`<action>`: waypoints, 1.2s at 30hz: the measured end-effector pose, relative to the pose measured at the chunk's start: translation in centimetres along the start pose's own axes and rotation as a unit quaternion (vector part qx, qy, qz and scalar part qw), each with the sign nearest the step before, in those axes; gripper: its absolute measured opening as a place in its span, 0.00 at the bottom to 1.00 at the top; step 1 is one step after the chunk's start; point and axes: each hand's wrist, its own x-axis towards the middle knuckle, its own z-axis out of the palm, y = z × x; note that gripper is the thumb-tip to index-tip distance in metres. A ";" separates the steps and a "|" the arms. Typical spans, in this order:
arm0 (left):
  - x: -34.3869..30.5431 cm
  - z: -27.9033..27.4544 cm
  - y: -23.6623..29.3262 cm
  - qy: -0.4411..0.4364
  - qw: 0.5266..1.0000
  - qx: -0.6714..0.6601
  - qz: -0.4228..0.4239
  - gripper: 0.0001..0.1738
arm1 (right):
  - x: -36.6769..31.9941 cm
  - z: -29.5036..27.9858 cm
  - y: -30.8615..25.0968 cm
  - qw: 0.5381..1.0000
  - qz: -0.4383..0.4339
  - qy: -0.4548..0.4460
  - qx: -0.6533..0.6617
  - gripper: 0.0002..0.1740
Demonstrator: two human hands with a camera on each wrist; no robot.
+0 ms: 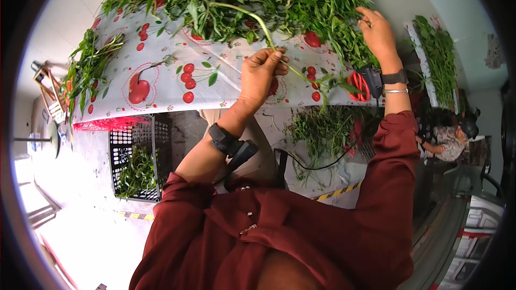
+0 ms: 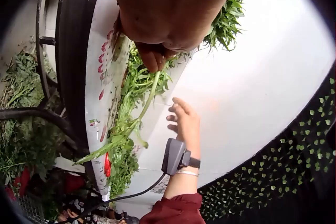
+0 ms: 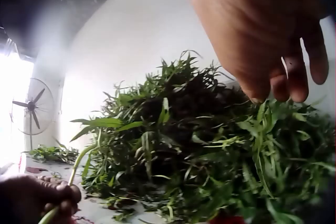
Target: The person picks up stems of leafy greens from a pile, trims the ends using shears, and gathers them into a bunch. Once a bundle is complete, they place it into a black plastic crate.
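My left hand (image 1: 260,73) pinches a long pale-green stem (image 1: 267,31) between thumb and fingers above the cherry-print tablecloth (image 1: 215,59). The stem's leafy end hangs toward the right, near the red scissor handles (image 1: 358,87). My right hand (image 1: 378,33) is raised at the right edge of the large heap of greens (image 1: 301,0), fingers apart and slightly bent. In the right wrist view, the fingers of the right hand (image 3: 278,50) hang down over the heap (image 3: 178,140), and whether the tips touch leaves is unclear.
A small bunch of greens (image 1: 88,67) lies at the table's left end. Below the front edge are a black crate (image 1: 133,180) with greens and another leafy pile (image 1: 322,131). More greens (image 1: 438,64) lie far right; a person in a cap (image 1: 450,142) is beyond.
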 end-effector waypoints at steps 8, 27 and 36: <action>0.1 0.0 0.0 0.012 1.000 -0.006 0.015 0.11 | -5.7 -1.3 1.4 0.985 0.111 -0.071 0.115 0.11; 0.1 -0.6 -0.6 0.018 0.997 -0.052 0.055 0.08 | -15.0 0.2 4.4 0.979 0.158 -0.082 0.103 0.08; 0.0 -0.5 -0.3 0.022 0.996 -0.068 0.055 0.04 | -15.0 1.7 6.0 0.953 0.233 -0.169 0.090 0.17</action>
